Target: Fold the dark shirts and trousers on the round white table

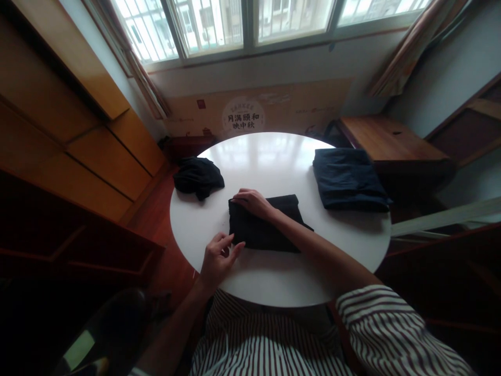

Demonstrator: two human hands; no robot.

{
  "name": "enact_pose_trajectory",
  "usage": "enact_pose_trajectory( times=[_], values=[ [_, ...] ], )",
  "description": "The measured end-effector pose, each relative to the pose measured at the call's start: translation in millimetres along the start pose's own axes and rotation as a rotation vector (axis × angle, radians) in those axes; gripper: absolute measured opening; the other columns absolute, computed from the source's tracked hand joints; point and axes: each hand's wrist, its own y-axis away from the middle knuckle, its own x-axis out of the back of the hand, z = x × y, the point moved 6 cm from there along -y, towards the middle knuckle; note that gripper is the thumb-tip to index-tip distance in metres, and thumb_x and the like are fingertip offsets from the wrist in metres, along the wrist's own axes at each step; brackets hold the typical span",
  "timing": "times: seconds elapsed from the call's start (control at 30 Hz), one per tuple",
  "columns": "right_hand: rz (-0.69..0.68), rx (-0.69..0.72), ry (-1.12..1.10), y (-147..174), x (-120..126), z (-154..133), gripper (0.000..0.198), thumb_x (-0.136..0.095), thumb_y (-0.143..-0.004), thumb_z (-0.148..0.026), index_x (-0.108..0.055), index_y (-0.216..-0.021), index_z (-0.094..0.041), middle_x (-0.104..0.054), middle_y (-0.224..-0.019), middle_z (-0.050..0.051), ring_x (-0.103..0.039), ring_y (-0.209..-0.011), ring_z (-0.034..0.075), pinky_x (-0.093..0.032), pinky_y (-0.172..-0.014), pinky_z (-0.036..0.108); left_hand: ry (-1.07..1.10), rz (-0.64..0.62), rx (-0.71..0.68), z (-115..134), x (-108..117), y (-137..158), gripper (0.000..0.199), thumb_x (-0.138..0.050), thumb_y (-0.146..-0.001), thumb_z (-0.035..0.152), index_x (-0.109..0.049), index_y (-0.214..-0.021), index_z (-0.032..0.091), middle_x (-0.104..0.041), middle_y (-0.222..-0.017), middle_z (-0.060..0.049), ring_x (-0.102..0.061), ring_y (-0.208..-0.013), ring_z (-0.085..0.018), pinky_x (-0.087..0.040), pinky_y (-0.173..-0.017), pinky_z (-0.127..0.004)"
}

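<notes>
A folded black cloth garment (270, 232) lies flat near the middle of the round white table (270, 282). My right hand (254, 202) reaches across it, fingers bent together on its far left corner. The thumb's grip there is partly hidden. Close to the garment's near left corner is my left hand (219, 255), thumb and fingers apart with nothing held between them. Its fingertips are right at the cloth's edge; whether they touch it I cannot tell.
A crumpled black cloth (199, 176) lies at the table's left edge. Folded dark blue fabric (348, 180) sits at the right, reaching the rim. Beyond stands a wooden desk (391, 137). Wooden cabinets (78, 151) line the left side, and windows (250, 26) are across the back.
</notes>
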Motion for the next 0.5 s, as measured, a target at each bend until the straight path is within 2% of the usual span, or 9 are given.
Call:
enact_pose_trajectory(
  times=[0.03, 0.1, 0.2, 0.3, 0.37, 0.5],
  values=[
    [0.003, -0.002, 0.000, 0, 0, 0, 0.026, -0.056, -0.097, -0.037, -0.076, -0.096, -0.019, -0.067, -0.091, 0.006, -0.062, -0.080, 0.016, -0.042, -0.074, 0.025, -0.045, -0.016, -0.038, 3, -1, -1, 0.028, -0.067, -0.087, 0.045, -0.067, -0.081, 0.017, -0.050, -0.074, 0.002, -0.046, -0.057, -0.008, -0.039, -0.051, -0.021],
    [0.011, -0.002, -0.006, 1, 0, 0, 0.029, -0.055, -0.098, -0.040, -0.076, -0.096, -0.019, -0.068, -0.091, 0.006, -0.062, -0.080, 0.016, -0.042, -0.074, 0.025, -0.097, -0.042, -0.060, 4, -3, -3, 0.039, -0.065, -0.088, 0.044, -0.054, -0.062, 0.017, -0.044, -0.069, 0.002, -0.042, -0.058, -0.009, -0.037, -0.054, -0.022],
    [0.056, -0.033, -0.046, 2, 6, 2, 0.034, -0.051, -0.099, -0.043, -0.075, -0.096, -0.019, -0.070, -0.090, 0.006, -0.062, -0.081, 0.017, -0.043, -0.076, 0.025, -0.080, -0.071, -0.012, -1, -3, -2, 0.053, -0.058, -0.092, 0.045, -0.036, -0.052, 0.018, -0.037, -0.064, 0.003, -0.039, -0.057, -0.010, -0.033, -0.054, -0.024],
    [0.072, -0.083, -0.063, 2, 11, 4, 0.036, -0.049, -0.100, -0.044, -0.075, -0.097, -0.018, -0.072, -0.092, 0.006, -0.064, -0.084, 0.017, -0.044, -0.081, 0.026, -0.072, -0.093, 0.064, -8, 0, 0, 0.054, -0.057, -0.091, 0.047, -0.033, -0.053, 0.019, -0.036, -0.062, 0.003, -0.037, -0.056, -0.010, -0.032, -0.054, -0.024],
    [0.036, -0.100, -0.008, 2, 10, 3, 0.036, -0.049, -0.100, -0.044, -0.075, -0.098, -0.019, -0.072, -0.093, 0.007, -0.064, -0.087, 0.018, -0.043, -0.081, 0.026, -0.095, -0.121, 0.099, -9, 2, -4, 0.055, -0.057, -0.090, 0.051, -0.033, -0.052, 0.019, -0.036, -0.060, 0.003, -0.036, -0.055, -0.010, -0.030, -0.053, -0.024],
    [-0.074, -0.079, 0.130, 1, 1, -1, 0.035, -0.048, -0.100, -0.046, -0.075, -0.099, -0.023, -0.070, -0.092, 0.006, -0.062, -0.089, 0.018, -0.042, -0.079, 0.025, -0.128, -0.231, 0.207, -9, -2, -29, 0.059, -0.053, -0.086, 0.064, -0.039, -0.051, 0.019, -0.035, -0.052, 0.004, -0.034, -0.050, -0.010, -0.024, -0.049, -0.025]
  ],
)
